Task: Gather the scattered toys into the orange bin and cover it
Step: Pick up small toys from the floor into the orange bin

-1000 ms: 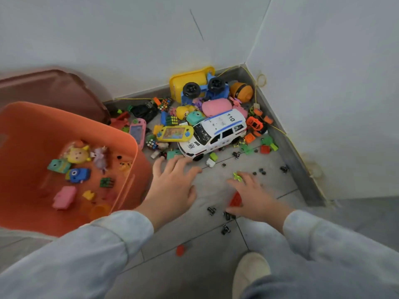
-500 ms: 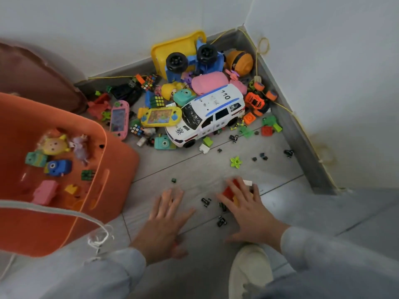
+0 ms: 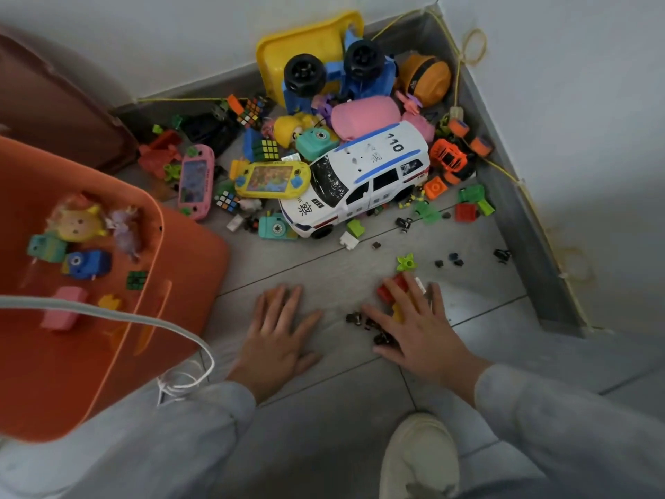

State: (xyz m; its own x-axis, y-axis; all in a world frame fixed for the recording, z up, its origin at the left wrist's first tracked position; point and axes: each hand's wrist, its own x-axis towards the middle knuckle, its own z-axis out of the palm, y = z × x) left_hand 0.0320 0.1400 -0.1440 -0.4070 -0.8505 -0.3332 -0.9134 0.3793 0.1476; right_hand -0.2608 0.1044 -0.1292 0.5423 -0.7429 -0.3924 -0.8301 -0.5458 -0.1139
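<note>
The orange bin (image 3: 194,268) stands at the left with several small toys inside. A heap of toys fills the floor corner: a white police car (image 3: 363,178), a yellow handheld game (image 3: 271,179), a pink handheld game (image 3: 196,181) and a blue big-wheeled vehicle (image 3: 338,73). My left hand (image 3: 279,336) lies flat on the grey floor tiles, fingers straight, holding nothing. My right hand (image 3: 414,325) lies spread over red and yellow bricks (image 3: 390,289) and small black pieces (image 3: 360,320). A green star piece (image 3: 406,262) sits just beyond its fingertips.
A dark brown lid-like panel (image 3: 54,113) leans on the wall behind the bin. A yellow tray (image 3: 306,41) stands against the skirting. White walls close the corner at the back and right. My shoe (image 3: 419,459) is at the bottom. A grey cord (image 3: 118,315) crosses the bin.
Both hands have drawn back from the toy heap toward me; the left hand now lies flat on the tiles, and the right hand has dragged bricks and small pieces along under it.
</note>
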